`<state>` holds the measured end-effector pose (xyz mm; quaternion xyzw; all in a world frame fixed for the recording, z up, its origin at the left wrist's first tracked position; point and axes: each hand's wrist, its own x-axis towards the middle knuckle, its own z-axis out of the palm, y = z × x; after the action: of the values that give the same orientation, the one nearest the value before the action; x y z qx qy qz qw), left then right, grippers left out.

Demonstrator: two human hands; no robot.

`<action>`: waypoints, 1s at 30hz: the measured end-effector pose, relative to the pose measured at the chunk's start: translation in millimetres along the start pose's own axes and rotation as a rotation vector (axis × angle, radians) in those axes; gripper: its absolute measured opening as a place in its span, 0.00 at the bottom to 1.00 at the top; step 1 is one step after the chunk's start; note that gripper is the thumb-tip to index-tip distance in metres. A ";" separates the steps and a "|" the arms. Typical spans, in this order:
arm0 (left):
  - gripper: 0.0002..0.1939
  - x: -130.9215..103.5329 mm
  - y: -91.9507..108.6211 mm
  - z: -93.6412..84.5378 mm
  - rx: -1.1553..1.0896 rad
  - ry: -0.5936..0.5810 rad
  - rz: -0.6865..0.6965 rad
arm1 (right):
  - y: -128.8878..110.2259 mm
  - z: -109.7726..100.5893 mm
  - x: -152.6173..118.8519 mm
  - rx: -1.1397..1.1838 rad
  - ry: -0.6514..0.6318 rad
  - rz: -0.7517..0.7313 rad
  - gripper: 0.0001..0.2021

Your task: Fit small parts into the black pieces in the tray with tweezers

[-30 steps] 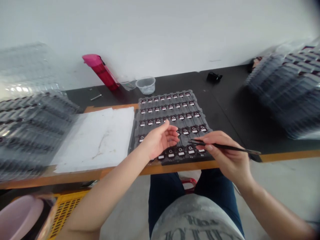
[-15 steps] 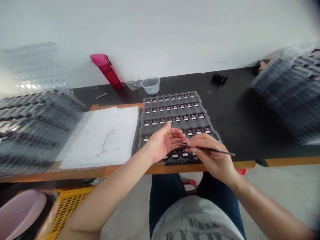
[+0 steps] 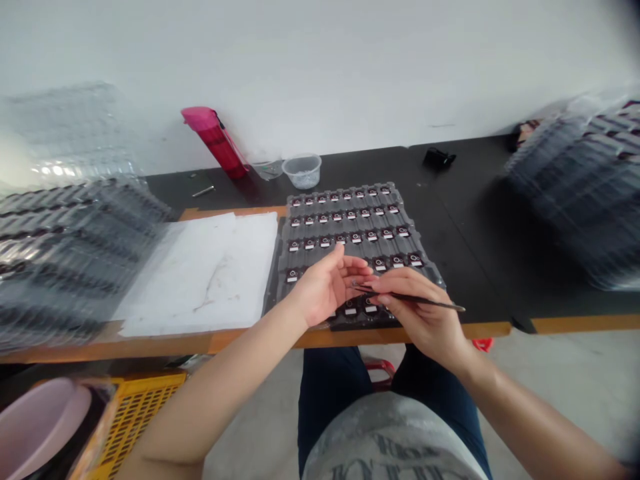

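Observation:
My right hand (image 3: 425, 310) is closed around dark tweezers (image 3: 415, 299), gripped like a pen with the tips pointing left. Those tips reach the fingers of my left hand (image 3: 330, 287), which is turned palm up, open and slightly cupped. A tiny greyish speck shows by the tips, too small to name. Both hands are over the near part of a clear plastic tray (image 3: 327, 210). It holds rows of small dark parts (image 3: 355, 237), each with ring marks and a white label. My hands hide some of the nearer rows.
A small clear tub (image 3: 303, 172) and a pink bottle (image 3: 215, 142) stand by the wall. White sheets (image 3: 200, 267) lie left of the tray. Stacked trays rise at the left (image 3: 65, 253) and right (image 3: 580, 200). A black object (image 3: 439, 158) lies at the back.
The tweezers and my right hand have shifted very slightly left. My left hand stays almost still, and the tray has not moved.

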<state>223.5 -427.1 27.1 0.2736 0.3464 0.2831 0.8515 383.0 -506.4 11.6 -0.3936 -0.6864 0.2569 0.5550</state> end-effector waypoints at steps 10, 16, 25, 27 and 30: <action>0.25 -3.2 0.8 1.6 -0.014 -0.006 0.002 | 1.0 3.9 1.2 0.002 0.019 -0.020 0.12; 0.25 -4.2 0.6 0.5 -0.017 -0.014 0.000 | -4.1 2.2 -1.9 0.061 0.026 -0.018 0.12; 0.09 -10.5 4.6 -18.8 1.059 0.267 0.432 | 3.0 -1.3 -17.6 0.096 0.006 0.101 0.12; 0.07 -12.5 2.7 -21.1 1.363 0.262 0.462 | 6.1 0.6 -20.4 0.068 -0.034 0.102 0.12; 0.06 -12.3 -0.9 -21.6 1.577 0.214 0.431 | 10.2 3.3 -25.1 0.039 -0.088 0.106 0.12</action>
<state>200.3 -430.2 18.6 0.8232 0.4627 0.1382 0.2986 384.3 -521.2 -11.3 -0.4069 -0.6831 0.3165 0.5174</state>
